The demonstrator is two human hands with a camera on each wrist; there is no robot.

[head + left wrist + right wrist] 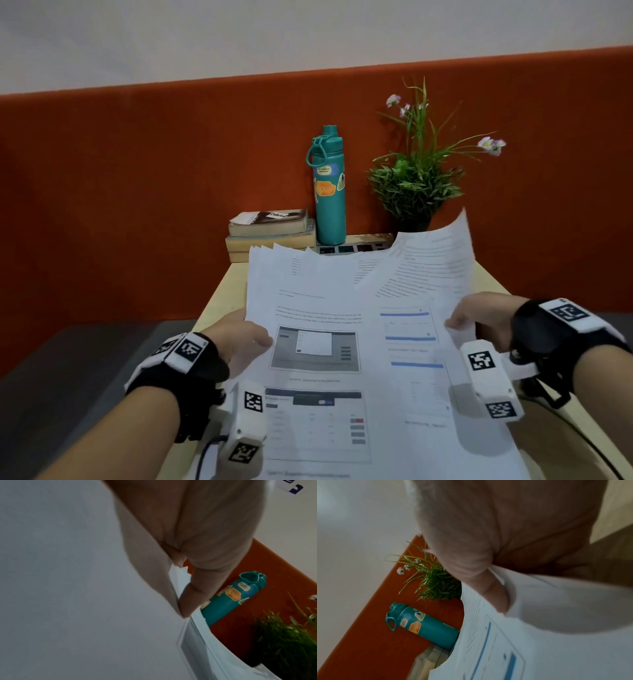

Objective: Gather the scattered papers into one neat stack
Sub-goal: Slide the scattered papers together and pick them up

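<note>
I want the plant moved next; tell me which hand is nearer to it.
Right. The right hand grips the papers almost straight below the plant; the left hand grips their far-side edge.

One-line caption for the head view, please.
Both hands, left hand and right hand, hold fanned papers above the table.

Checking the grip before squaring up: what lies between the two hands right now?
Only the papers. In the head view the left hand pinches one side edge and the right hand the other, with printed sheets spanning the whole stretch.
</note>
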